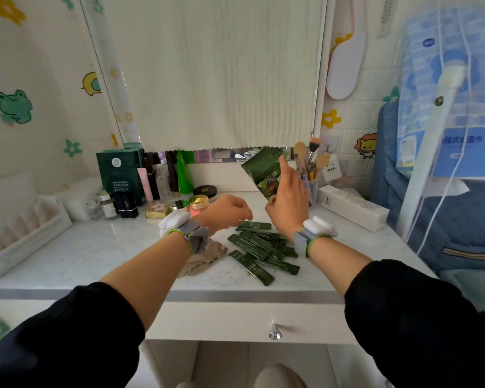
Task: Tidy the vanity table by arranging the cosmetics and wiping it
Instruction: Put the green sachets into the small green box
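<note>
Sleeves foremost; green sachets lie scattered between my wrists. My right hand grips the green box, tilted above them; my left hand curls beside it (contents unseen). Likely fault: the tilt spills any loaded sachets.

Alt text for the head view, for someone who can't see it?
The right hand holds a tilted green box over a pile of green sachets on the table, while the left hand curls at the pile's far edge. A beige cloth lies beside the pile; cosmetics line the back.
</note>
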`<state>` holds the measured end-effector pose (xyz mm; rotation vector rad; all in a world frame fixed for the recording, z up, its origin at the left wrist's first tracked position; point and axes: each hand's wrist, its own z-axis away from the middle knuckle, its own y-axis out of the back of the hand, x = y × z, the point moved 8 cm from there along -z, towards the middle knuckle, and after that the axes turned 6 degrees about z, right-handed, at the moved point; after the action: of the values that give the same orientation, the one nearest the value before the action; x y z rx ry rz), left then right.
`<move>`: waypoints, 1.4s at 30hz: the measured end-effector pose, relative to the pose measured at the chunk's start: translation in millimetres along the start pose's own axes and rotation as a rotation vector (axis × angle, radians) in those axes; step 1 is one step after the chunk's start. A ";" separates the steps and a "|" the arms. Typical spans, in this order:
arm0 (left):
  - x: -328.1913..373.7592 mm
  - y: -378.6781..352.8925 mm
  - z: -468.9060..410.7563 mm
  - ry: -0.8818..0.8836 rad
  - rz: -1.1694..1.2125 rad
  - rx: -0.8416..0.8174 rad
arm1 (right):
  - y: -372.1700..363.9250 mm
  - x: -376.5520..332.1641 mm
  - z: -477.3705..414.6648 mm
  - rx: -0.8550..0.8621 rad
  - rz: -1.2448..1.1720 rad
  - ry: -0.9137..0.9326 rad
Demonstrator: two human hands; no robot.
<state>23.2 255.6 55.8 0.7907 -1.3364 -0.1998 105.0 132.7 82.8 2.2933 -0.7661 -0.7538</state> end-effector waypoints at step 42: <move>-30.8 19.4 74.6 -0.141 -0.292 0.207 | 23.8 -28.0 46.5 -0.029 -0.029 0.037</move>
<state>-59.1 257.3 44.9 1.1657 -1.3841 -0.3570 47.6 119.5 77.3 2.2902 -0.7028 -0.7292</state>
